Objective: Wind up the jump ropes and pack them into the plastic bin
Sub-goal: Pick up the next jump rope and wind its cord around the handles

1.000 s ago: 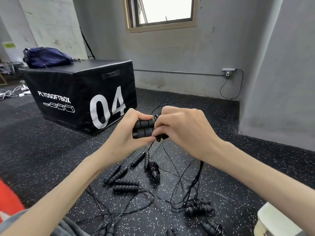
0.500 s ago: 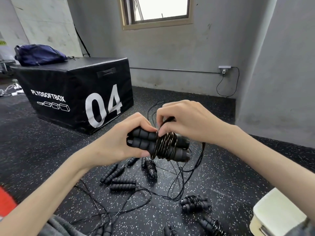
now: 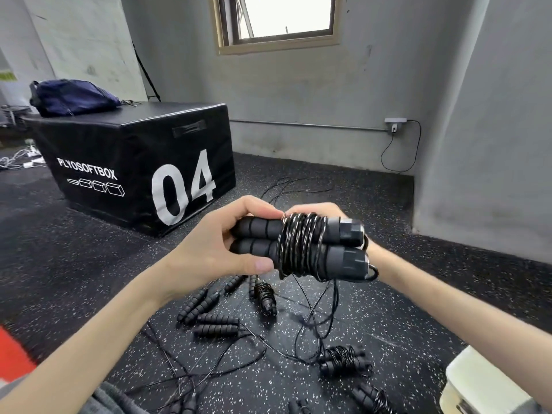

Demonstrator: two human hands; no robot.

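Head view: the left hand point(image 3: 209, 252) grips the foam ends of two black ribbed jump-rope handles point(image 3: 298, 246), held mid-air, long axis left-right, caps pointing right. The right hand point(image 3: 316, 210), mostly hidden behind the wound black cord point(image 3: 301, 243), cannot be judged. Winding seems underway; next, wrap the hanging slack, then reach the white plastic bin point(image 3: 478, 380) at lower right.

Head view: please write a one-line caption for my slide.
Left hand grips paired jump rope handles wound with cord, right hand behind them, above loose ropes on the floor.
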